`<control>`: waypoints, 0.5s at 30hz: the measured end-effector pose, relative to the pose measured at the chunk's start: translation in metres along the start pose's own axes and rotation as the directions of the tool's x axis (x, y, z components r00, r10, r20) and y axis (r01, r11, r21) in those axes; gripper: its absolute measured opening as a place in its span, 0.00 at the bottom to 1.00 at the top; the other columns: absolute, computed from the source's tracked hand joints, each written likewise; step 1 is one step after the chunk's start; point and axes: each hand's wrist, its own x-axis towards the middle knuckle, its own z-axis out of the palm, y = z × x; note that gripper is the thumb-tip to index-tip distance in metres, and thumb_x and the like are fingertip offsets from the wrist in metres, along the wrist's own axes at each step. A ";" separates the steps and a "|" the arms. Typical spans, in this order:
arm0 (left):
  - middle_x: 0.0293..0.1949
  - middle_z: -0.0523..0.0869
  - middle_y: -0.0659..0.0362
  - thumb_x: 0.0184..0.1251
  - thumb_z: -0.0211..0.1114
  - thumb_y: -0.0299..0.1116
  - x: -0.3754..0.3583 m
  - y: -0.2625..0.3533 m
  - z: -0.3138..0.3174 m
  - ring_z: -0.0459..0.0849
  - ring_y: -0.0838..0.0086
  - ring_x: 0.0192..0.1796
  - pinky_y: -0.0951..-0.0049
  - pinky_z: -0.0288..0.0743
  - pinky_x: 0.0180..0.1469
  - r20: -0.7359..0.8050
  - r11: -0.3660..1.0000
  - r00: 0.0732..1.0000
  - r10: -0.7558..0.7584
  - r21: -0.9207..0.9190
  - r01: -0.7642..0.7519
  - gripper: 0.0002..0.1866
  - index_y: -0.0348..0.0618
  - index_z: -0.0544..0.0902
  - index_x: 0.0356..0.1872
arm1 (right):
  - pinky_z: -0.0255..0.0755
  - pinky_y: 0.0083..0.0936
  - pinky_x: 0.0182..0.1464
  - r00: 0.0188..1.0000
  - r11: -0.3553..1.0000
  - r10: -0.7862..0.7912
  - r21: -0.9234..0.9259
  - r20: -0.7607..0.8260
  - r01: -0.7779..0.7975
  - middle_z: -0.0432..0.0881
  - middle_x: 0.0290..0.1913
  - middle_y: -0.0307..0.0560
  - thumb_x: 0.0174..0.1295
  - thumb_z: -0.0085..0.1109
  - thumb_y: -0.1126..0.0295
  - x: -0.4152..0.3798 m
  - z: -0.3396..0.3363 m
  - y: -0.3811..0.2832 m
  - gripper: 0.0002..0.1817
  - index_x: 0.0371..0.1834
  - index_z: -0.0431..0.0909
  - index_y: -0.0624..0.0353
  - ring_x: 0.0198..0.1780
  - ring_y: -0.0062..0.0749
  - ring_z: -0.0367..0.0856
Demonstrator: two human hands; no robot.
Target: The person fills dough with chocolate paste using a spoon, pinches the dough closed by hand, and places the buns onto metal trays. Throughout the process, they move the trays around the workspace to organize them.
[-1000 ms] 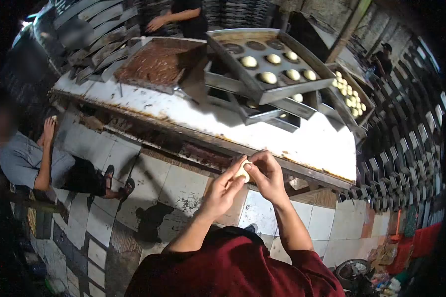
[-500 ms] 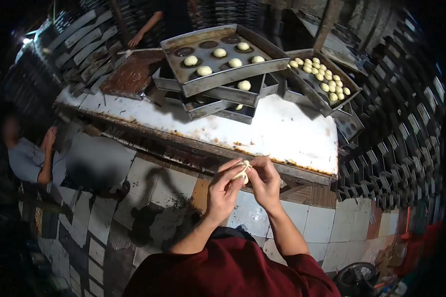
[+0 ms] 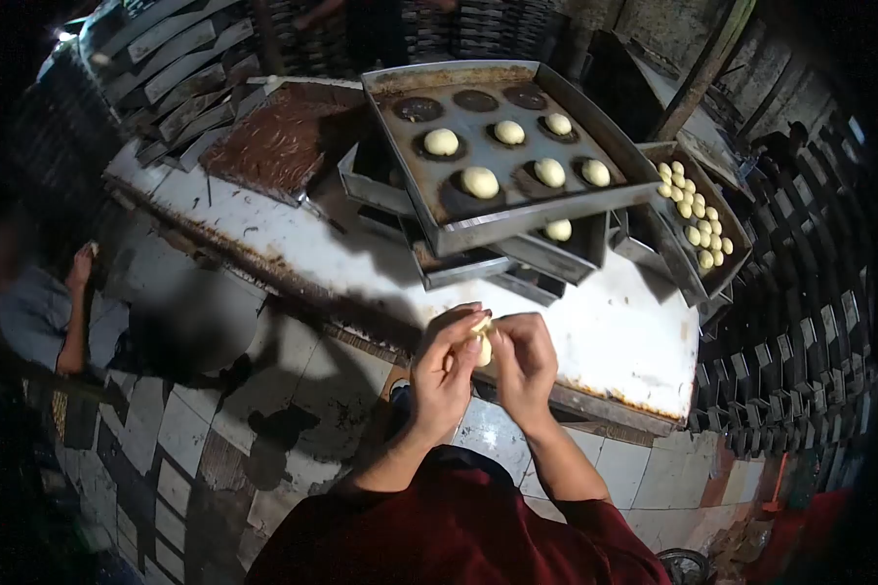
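Between my two hands, just in front of the table's near edge, is a small piece of pale dough [image 3: 483, 349]. My left hand [image 3: 445, 369] has its fingers bent round the dough from the left. My right hand [image 3: 525, 370] pinches it from the other side with thumb and fingers. Beyond them, the top metal tray [image 3: 546, 216] of a crooked stack bears several round dough balls [image 3: 480, 182] over dark round hollows. Another tray [image 3: 675, 263] at the right holds many smaller dough balls [image 3: 698, 210] close together.
The white tabletop [image 3: 595, 322] has a rusty front edge. A shallow tray of brown filling [image 3: 273, 146] lies at the back left. One person [image 3: 54, 312] is at the far left; another [image 3: 376, 29] stands behind the table. Dark stacked metal racks [image 3: 800, 341] line the right.
The view has shifted nearer the table, so the trays look larger and lower. My fingers have moved slightly around the dough. The person at the left has a hand raised higher.
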 end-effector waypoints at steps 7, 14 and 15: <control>0.42 0.78 0.57 0.70 0.52 0.28 0.102 -0.003 -0.048 0.78 0.72 0.46 0.76 0.72 0.47 -0.012 0.942 0.967 -0.256 -0.229 0.246 0.07 0.35 0.74 0.43 | 0.66 0.32 0.45 0.932 0.828 -0.345 -0.431 0.112 0.359 0.71 0.40 0.50 0.47 0.62 0.84 0.079 0.054 -0.003 0.14 0.37 0.74 0.62 0.42 0.39 0.69; 0.45 0.76 0.46 0.70 0.51 0.35 0.132 0.053 -0.055 0.79 0.64 0.47 0.67 0.76 0.50 -0.038 0.912 0.998 -0.059 -0.408 0.038 0.16 0.30 0.71 0.47 | 0.65 0.33 0.46 0.856 0.820 -0.482 -0.248 0.186 0.515 0.82 0.46 0.45 0.58 0.59 0.68 0.106 0.073 -0.043 0.07 0.25 0.78 0.58 0.50 0.40 0.76; 0.47 0.75 0.43 0.72 0.44 0.44 0.148 0.058 -0.065 0.77 0.57 0.53 0.60 0.76 0.51 0.091 0.942 0.989 -0.116 -0.306 0.138 0.22 0.31 0.68 0.47 | 0.65 0.36 0.51 0.830 0.805 -0.523 -0.206 0.196 0.556 0.81 0.48 0.46 0.63 0.52 0.57 0.103 0.083 -0.034 0.14 0.33 0.80 0.57 0.56 0.45 0.74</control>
